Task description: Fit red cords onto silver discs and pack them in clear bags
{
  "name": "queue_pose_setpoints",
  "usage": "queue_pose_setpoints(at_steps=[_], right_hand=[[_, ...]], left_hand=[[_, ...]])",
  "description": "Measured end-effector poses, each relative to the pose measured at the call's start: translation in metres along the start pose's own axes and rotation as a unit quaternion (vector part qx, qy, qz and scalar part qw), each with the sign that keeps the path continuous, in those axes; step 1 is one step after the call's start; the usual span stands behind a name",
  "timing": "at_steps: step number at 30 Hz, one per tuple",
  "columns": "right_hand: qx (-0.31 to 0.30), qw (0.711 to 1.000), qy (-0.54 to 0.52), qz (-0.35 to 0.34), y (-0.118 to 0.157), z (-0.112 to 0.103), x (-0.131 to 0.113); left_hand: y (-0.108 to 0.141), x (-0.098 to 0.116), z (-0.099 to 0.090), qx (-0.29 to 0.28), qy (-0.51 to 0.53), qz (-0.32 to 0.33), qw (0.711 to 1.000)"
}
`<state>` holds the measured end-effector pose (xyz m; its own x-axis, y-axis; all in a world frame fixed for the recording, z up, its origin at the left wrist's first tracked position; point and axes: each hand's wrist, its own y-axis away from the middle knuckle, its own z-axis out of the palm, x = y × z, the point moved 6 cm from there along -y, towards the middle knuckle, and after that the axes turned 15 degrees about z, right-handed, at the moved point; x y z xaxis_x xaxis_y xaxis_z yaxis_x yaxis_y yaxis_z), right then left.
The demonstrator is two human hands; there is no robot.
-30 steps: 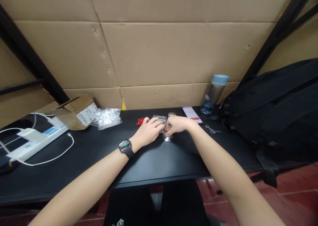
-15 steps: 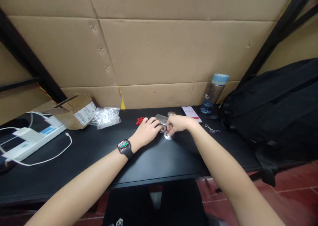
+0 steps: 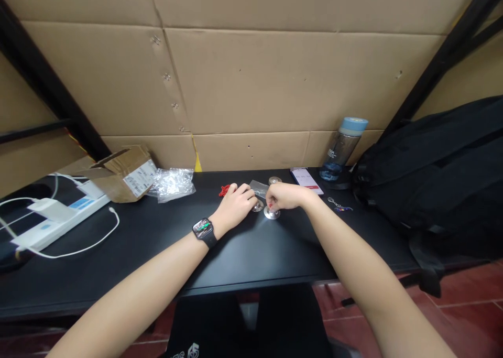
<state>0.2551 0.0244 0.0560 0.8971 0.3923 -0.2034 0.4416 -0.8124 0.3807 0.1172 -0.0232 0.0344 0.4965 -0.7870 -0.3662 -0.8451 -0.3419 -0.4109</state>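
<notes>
My left hand, with a black watch on the wrist, lies with bent, slightly spread fingers. Its fingertips touch or nearly touch a shiny round metal disc. Close by on the right, my right hand points down in a pinch over a second metal disc. A bit of red, apparently cord, shows at its fingertips; the fingers partly hide it. A third disc lies behind the right hand. Between the hands is a small clear plastic bag. Tangled red cord sits behind my left hand.
On the black table at left are a white power strip with cables, an open cardboard box and crumpled clear plastic. At right are a phone, a water bottle, a small keychain and a black backpack.
The whole view has shifted a little, so things appear slightly further right. Both hands keep nearly the same places over the discs.
</notes>
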Motion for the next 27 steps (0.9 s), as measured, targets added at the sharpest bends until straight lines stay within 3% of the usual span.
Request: queue_pose_setpoints(at_steps=[3, 7, 10, 16, 18, 22, 27], right_hand=[[0.020, 0.999, -0.011, -0.023, 0.007, -0.008, 0.001], [0.154, 0.976, -0.086, -0.126, 0.024, -0.034, -0.005], [0.252, 0.939, -0.160, -0.169, 0.035, -0.051, -0.008], [0.337, 0.843, -0.373, -0.191, 0.036, -0.060, -0.011], [0.354, 0.814, -0.417, -0.197, 0.032, -0.055, -0.015], [0.367, 0.798, -0.438, -0.192, 0.023, -0.037, -0.033], [0.270, 0.776, -0.532, -0.203, 0.011, -0.019, -0.045]], left_hand=[[-0.002, 0.003, -0.006, -0.002, -0.006, 0.003, 1.000], [-0.002, -0.001, -0.031, 0.050, -0.002, -0.054, 0.997], [0.006, -0.013, -0.051, 0.116, 0.022, -0.132, 0.984], [0.030, -0.046, -0.062, 0.216, 0.106, -0.274, 0.931], [0.036, -0.054, -0.057, 0.246, 0.162, -0.311, 0.904], [0.037, -0.057, -0.048, 0.283, 0.248, -0.322, 0.869], [0.035, -0.051, -0.043, 0.281, 0.250, -0.329, 0.866]])
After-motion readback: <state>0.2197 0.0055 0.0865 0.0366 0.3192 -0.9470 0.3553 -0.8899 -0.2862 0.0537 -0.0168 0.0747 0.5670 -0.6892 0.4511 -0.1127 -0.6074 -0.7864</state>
